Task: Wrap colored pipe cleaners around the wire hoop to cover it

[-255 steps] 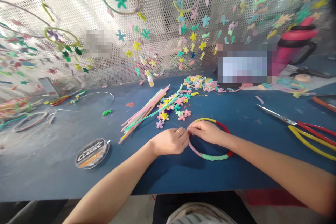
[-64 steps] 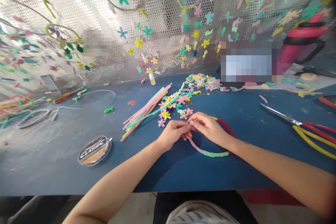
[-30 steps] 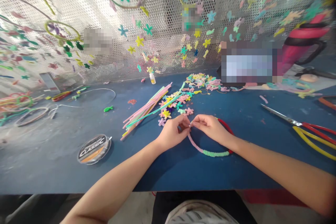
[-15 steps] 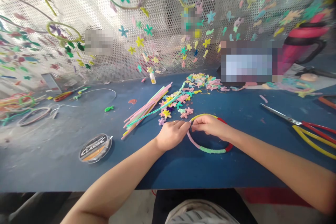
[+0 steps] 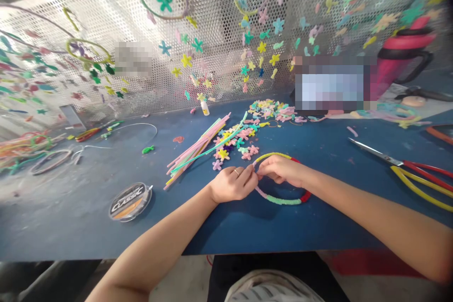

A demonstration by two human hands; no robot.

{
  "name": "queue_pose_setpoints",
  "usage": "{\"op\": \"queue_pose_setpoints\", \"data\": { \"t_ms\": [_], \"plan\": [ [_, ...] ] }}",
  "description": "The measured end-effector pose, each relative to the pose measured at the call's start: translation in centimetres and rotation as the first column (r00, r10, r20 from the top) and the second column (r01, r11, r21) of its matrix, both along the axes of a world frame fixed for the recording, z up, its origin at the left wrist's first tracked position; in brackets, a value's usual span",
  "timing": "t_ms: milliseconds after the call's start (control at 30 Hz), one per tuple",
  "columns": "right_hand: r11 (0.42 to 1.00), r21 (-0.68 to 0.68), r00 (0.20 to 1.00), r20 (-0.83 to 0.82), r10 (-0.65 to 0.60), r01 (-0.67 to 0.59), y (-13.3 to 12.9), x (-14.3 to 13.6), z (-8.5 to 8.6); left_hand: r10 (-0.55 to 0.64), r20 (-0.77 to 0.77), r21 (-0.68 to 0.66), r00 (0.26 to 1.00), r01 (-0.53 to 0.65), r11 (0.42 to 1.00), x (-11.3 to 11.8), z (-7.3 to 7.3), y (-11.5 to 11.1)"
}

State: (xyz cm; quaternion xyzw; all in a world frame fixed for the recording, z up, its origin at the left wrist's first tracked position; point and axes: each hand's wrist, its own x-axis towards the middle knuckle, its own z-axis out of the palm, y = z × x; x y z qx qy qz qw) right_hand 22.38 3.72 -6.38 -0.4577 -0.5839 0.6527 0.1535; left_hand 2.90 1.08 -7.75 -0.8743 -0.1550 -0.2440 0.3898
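A ring wrapped in pipe cleaner (image 5: 283,201) lies on the blue table, with yellow, red, mint green and pale pink sections. Both hands meet at its left side. My left hand (image 5: 235,183) is closed on the ring's pale pink part, fingers pinched. Just right of it, my right hand (image 5: 281,168) pinches at the same spot and covers part of the ring's upper edge. The exact point between the fingertips is hidden. Beyond my left hand lie small flower shapes (image 5: 223,154) and a bundle of loose pipe cleaners (image 5: 198,146).
Scissors (image 5: 392,160) with red and yellow handles lie open at the right. A round spool of line (image 5: 130,202) sits at the left. Farther back stand a small white bottle (image 5: 205,108) and a pink tumbler (image 5: 399,59). Flower strings hang before a perforated metal panel (image 5: 219,23).
My left hand has rolled slightly and its fingers curl more at the ring. My right hand stays pinched beside it. The whole view has shifted a little.
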Motion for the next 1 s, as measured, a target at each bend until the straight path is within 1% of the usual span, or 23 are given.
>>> {"op": "queue_pose_setpoints", "data": {
  "t_ms": [133, 333, 467, 667, 867, 1000],
  "plan": [
    [0.999, -0.046, 1.000, -0.028, 0.002, -0.003, 0.0, 0.0, 0.0, 0.019, 0.009, 0.013, 1.000, -0.019, 1.000, 0.1, -0.1, 0.0],
    [0.993, -0.107, 0.998, -0.040, 0.038, -0.042, 0.4, 0.2, 0.2, 0.020, 0.017, -0.037, 1.000, -0.019, 0.999, 0.0, -0.5, 0.1],
    [0.988, -0.137, 0.997, -0.050, 0.063, -0.069, 0.6, 0.3, 0.1, -0.003, 0.010, -0.026, 1.000, 0.003, 1.000, 0.0, -0.4, 0.1],
    [0.985, -0.156, 0.996, -0.064, 0.060, -0.069, 0.8, 0.6, 0.0, -0.041, 0.013, -0.025, 0.999, 0.042, 0.999, 0.0, -0.3, 0.0],
    [0.977, -0.198, 0.995, -0.078, 0.062, -0.077, 1.1, 0.8, -0.2, 0.014, 0.001, -0.057, 1.000, -0.014, 0.998, 0.1, -0.5, -0.2],
    [0.968, -0.231, 0.993, -0.094, 0.074, -0.094, 1.3, 0.8, -0.3, 0.039, 0.049, -0.120, 0.998, -0.033, 0.992, 0.2, -0.6, -0.3]
  ]
}}
